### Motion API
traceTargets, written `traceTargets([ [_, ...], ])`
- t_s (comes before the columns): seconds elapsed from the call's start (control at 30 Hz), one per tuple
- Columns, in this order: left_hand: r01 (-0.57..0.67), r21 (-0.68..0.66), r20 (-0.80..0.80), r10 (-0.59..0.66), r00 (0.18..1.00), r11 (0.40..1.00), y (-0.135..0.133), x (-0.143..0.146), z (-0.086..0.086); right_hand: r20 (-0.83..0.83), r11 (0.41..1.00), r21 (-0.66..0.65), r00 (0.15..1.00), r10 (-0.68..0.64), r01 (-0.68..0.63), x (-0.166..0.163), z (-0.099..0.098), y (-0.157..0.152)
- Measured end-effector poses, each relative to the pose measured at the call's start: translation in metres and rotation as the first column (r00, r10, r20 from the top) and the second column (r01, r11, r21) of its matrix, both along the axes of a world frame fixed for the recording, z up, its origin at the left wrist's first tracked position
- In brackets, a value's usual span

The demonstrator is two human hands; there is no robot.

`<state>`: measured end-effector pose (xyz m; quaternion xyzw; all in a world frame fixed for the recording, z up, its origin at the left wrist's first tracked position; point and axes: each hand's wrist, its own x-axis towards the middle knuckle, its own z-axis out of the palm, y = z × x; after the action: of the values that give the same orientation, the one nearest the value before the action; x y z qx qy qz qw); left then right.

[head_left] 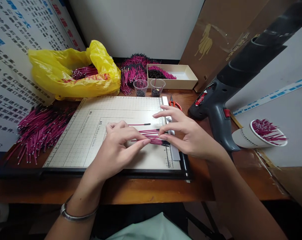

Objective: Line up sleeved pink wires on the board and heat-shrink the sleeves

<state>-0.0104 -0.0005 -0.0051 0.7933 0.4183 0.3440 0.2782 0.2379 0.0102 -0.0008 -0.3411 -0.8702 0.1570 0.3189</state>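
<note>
My left hand (124, 141) is closed in a pinch, thumb and forefinger on a thin pink wire. Opposite it, my right hand (184, 131) pinches the same wire between thumb and forefinger, its other fingers raised. Several pink wires (153, 131) with black ends lie side by side beneath the fingertips, on the cream paper-trimmer board (116, 110). One separate pink wire (139, 124) with a black tip rests slightly farther back. My hands partly cover the wires, so the tip of the pinched one is hard to make out.
A large wire pile (43, 130) lies left, beside a yellow bag (73, 75). Behind the board stand two plastic cups (141, 88), more wires (136, 68) and a cardboard box (183, 81). Orange-handled pliers (175, 104), a heat gun (219, 110) and a wire-filled paper cup (245, 136) are right.
</note>
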Motion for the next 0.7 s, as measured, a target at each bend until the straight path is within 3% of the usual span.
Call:
traceTargets([
  [0.17,0.020,-0.001,0.003,-0.020,1.000,1.000,0.0005,-0.0018,-0.0015,0.006,1.000,-0.024,1.000,0.015,-0.015,0.0021,0.0013,-0.0016],
  [0.33,-0.113,0.014,0.087,0.111,0.990,0.994,0.0002,-0.0007,-0.0020,-0.010,1.000,-0.018,1.000,0.008,-0.008,0.0015,0.0022,-0.0018],
  [0.43,-0.127,-0.013,0.096,0.128,0.987,0.992,-0.0001,-0.0014,-0.0019,-0.004,1.000,-0.007,1.000,-0.015,0.015,0.0014,0.0021,-0.0010],
  [0.7,-0.203,0.049,-0.037,0.205,0.978,0.978,-0.0032,-0.0039,-0.0007,-0.009,0.995,0.042,0.996,-0.088,0.088,0.0017,-0.0037,0.0029],
])
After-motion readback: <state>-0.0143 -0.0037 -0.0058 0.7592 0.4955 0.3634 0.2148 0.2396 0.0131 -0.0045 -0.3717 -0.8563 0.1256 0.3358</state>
